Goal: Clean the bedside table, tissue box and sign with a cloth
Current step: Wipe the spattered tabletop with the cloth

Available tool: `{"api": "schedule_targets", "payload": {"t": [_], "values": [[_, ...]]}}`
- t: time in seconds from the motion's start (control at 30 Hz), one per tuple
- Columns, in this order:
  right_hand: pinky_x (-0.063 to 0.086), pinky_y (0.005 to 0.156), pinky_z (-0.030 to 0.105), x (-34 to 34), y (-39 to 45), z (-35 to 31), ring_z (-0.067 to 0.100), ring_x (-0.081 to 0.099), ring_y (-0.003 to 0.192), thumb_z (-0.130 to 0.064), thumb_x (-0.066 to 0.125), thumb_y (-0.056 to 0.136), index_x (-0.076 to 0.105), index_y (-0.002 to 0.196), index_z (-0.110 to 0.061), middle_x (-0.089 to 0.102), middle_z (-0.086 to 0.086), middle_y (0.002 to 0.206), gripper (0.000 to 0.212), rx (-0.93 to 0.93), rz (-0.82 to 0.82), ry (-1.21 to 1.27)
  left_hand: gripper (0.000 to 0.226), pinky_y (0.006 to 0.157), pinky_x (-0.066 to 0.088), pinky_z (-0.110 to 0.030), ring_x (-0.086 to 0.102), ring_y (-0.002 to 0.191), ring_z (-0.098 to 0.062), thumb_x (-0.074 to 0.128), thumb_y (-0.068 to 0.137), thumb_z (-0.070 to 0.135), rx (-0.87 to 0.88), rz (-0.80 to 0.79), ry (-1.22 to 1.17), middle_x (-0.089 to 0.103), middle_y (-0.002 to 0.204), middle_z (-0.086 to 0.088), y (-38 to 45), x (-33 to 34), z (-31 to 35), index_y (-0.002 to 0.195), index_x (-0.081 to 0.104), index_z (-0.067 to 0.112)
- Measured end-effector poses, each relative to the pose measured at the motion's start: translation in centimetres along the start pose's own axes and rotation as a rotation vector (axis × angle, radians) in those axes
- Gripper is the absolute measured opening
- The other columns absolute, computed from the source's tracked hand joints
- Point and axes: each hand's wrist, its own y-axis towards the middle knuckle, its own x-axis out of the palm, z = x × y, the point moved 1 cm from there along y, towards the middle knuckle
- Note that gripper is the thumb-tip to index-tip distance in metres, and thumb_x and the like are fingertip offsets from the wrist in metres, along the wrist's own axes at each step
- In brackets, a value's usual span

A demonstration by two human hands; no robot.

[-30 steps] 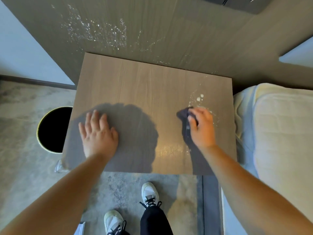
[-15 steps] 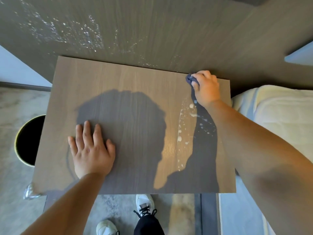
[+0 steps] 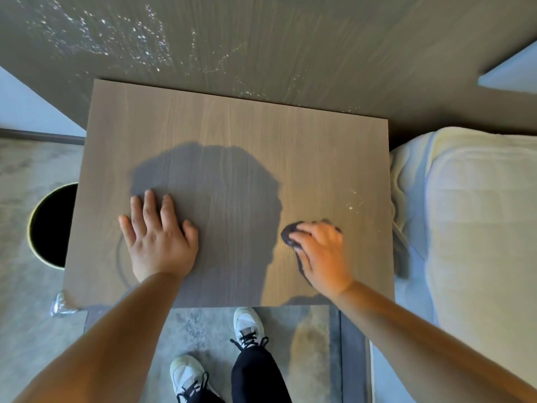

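The wooden bedside table (image 3: 232,135) fills the middle of the view, its top bare. My right hand (image 3: 322,254) presses a small dark cloth (image 3: 290,236) onto the table's front right part; the cloth pokes out by my fingertips. A few white specks (image 3: 353,201) lie on the wood just beyond that hand. My left hand (image 3: 158,237) rests flat on the front left of the table, fingers spread, holding nothing. No tissue box or sign is in view.
A dark wood-grain wall panel (image 3: 261,39) behind the table carries white splatter. A bed with white bedding (image 3: 470,228) borders the table's right side. A round black bin (image 3: 50,225) stands at the left on the floor. My feet (image 3: 247,327) are below the table's front edge.
My right hand has swept the cloth from the back right corner down to the front right. The streak of white droplets there is mostly gone. My left hand stayed flat.
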Motion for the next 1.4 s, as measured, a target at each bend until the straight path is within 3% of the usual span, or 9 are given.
{"api": "schedule_targets", "payload": {"t": [0.17,0.4,0.5,0.57,0.67,0.8,0.97,1.13,1.4], "values": [[0.035,0.1,0.049,2.0,-6.4,-3.1,0.024,0.049,0.106,-0.02,0.053,0.089,0.063,0.104,-0.021,0.048,-0.006,0.115,0.018,-0.065,0.069,0.062,0.063,0.117,0.008,-0.058,0.016,0.145,-0.039,0.037,0.087,0.039,0.012,-0.006,-0.001,0.028,0.155,-0.022,0.0,-0.1,-0.1,0.141,0.039,0.008],[0.036,0.102,0.05,2.7,-10.3,-5.7,0.025,0.052,0.107,-0.004,0.066,0.078,0.07,0.104,-0.016,0.051,-0.005,0.118,0.029,0.014,0.038,0.134,0.061,0.118,0.006,-0.057,0.013,0.146,-0.038,0.037,0.089,0.038,0.025,-0.021,0.002,0.026,0.156,-0.021,0.0,-0.3,-0.1,0.143,0.035,0.01],[0.043,0.095,0.044,1.6,-10.3,-6.5,0.021,0.053,0.11,-0.016,0.06,0.088,0.07,0.106,-0.016,0.06,-0.002,0.116,0.021,0.034,-0.02,0.239,0.061,0.118,0.007,-0.057,0.013,0.146,-0.038,0.037,0.089,0.039,0.024,-0.029,0.003,0.026,0.156,-0.02,0.0,-0.3,-0.2,0.143,0.035,0.01],[0.044,0.096,0.037,0.0,-8.7,-6.1,0.017,0.052,0.112,-0.024,0.052,0.094,0.068,0.111,-0.016,0.059,-0.002,0.118,0.025,0.076,-0.019,0.341,0.061,0.118,0.007,-0.057,0.013,0.146,-0.038,0.037,0.089,0.038,0.024,-0.032,0.0,0.026,0.156,-0.021,0.0,-0.3,-0.1,0.143,0.036,0.01],[0.04,0.099,0.03,-3.4,-2.5,-2.4,0.017,0.051,0.113,-0.025,0.051,0.095,0.065,0.115,-0.015,0.058,0.001,0.12,0.027,0.158,0.118,0.336,0.062,0.117,0.008,-0.058,0.015,0.145,-0.039,0.036,0.086,0.038,0.013,-0.024,-0.012,0.028,0.155,-0.021,0.0,-0.3,-0.1,0.142,0.038,0.009],[0.041,0.098,0.033,-7.6,8.6,5.4,0.023,0.052,0.111,-0.021,0.051,0.097,0.062,0.119,-0.011,0.057,0.01,0.119,0.026,0.226,0.277,0.179,0.064,0.117,0.01,-0.058,0.016,0.144,-0.039,0.035,0.084,0.039,0.001,-0.02,-0.012,0.029,0.154,-0.021,-0.1,-0.3,0.0,0.14,0.041,0.008],[0.042,0.093,0.041,-8.3,17.4,11.4,0.033,0.049,0.109,-0.021,0.051,0.096,0.061,0.12,-0.013,0.054,0.011,0.121,0.027,0.287,0.257,-0.079,0.066,0.115,0.013,-0.059,0.021,0.143,-0.041,0.037,0.08,0.038,-0.019,0.003,-0.019,0.034,0.151,-0.024,-0.1,-0.6,0.3,0.136,0.047,0.004],[0.043,0.089,0.046,-7.1,20.0,12.7,0.036,0.05,0.105,-0.022,0.051,0.096,0.06,0.12,-0.014,0.054,0.012,0.12,0.026,0.241,0.202,-0.26,0.066,0.114,0.014,-0.06,0.024,0.141,-0.044,0.037,0.079,0.038,-0.014,0.019,-0.002,0.037,0.149,-0.026,-0.1,-0.5,0.4,0.133,0.051,0.002],[0.042,0.09,0.042,-6.6,18.5,13.5,0.033,0.049,0.107,-0.019,0.049,0.097,0.059,0.122,-0.012,0.054,0.012,0.123,0.028,0.208,0.171,-0.207,0.066,0.116,0.011,-0.059,0.019,0.143,-0.041,0.037,0.08,0.039,-0.016,-0.01,0.013,0.033,0.151,-0.024,-0.1,-0.2,0.0,0.136,0.046,0.005]]}}
